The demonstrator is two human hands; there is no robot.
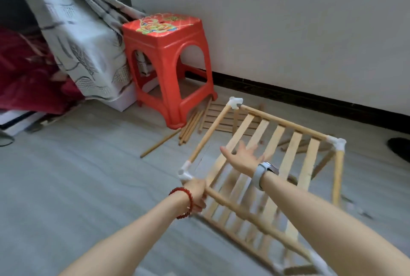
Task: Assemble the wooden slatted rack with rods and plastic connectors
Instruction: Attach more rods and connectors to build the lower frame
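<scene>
Both of my bare forearms reach out from the near edge toward a partly built rack of pale wooden slats and round wooden rods (261, 142) that stands tilted on the grey wood-grain floor (77, 176) at centre right. My left hand (196, 196), a string of red beads (187, 202) on its wrist, curls round the near rod of the top frame just beside a white plastic corner connector (185, 172), fingers wrapped and gripping. My right hand (243, 157), with a pale-strapped wristwatch (264, 173) on the wrist, is spread flat with straight fingers and holds nothing; it lies over the upper slats, and whether it touches them I cannot tell. Two more white plastic connectors cap the far corner (236, 102) and the right corner (337, 142) of the frame, and a fourth shows blurred at the near right corner (319, 261). A lower tier of slats shows beneath the top one. Loose wooden rods (188, 127) lie on the floor just beyond the rack, beside another flat slatted panel (218, 118), near the foot of a red plastic stool with a flower print on its seat (168, 65). Left of the stool hangs a grey-and-white patterned cloth (84, 42), with dark red fabric (26, 76) at the far left. A white wall with a black skirting board (310, 98) runs behind. A dark object (399, 148) sits at the right edge, too cropped to identify.
</scene>
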